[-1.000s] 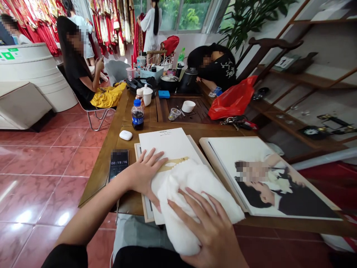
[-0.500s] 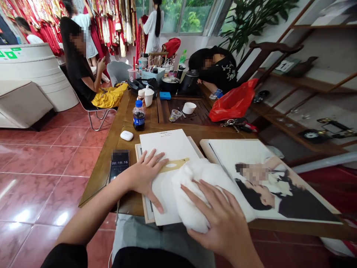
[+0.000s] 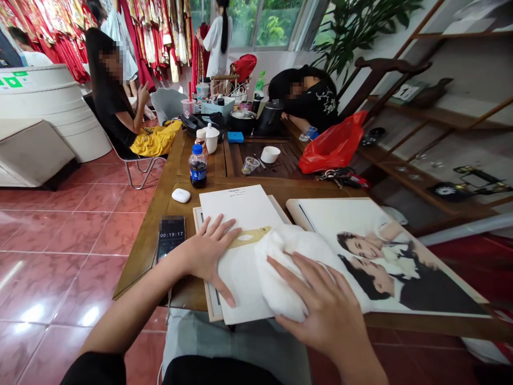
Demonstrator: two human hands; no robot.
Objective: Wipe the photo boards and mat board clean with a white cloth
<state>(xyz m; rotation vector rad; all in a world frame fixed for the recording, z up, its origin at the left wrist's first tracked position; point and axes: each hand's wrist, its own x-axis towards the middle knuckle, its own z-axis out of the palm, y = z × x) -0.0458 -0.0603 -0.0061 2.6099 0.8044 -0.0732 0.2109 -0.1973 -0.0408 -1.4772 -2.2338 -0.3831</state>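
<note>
My left hand [image 3: 210, 256] lies flat with fingers spread on a white board [image 3: 240, 272], which rests on a wood-edged frame [image 3: 199, 216]. A tan shape with a white oval in it [image 3: 250, 235] shows on the board beside my fingertips. My right hand [image 3: 324, 305] is curled over a large wad of white cotton [image 3: 280, 278], its fingers sinking into the fluff. The wad sits on the board's right side and spreads toward a framed photo print [image 3: 433, 289] of two people. Its underside is hidden.
A phone showing a timer [image 3: 171, 235], a white earbud case [image 3: 181, 195] and a cola bottle [image 3: 197, 170] stand on the table's left. Farther back are a white bowl [image 3: 270, 155] and a red plastic bag [image 3: 336, 147]. Several people are around the room.
My right hand and the cotton wad have shifted slightly to the right across the board. My left hand has stayed in place on the board.
</note>
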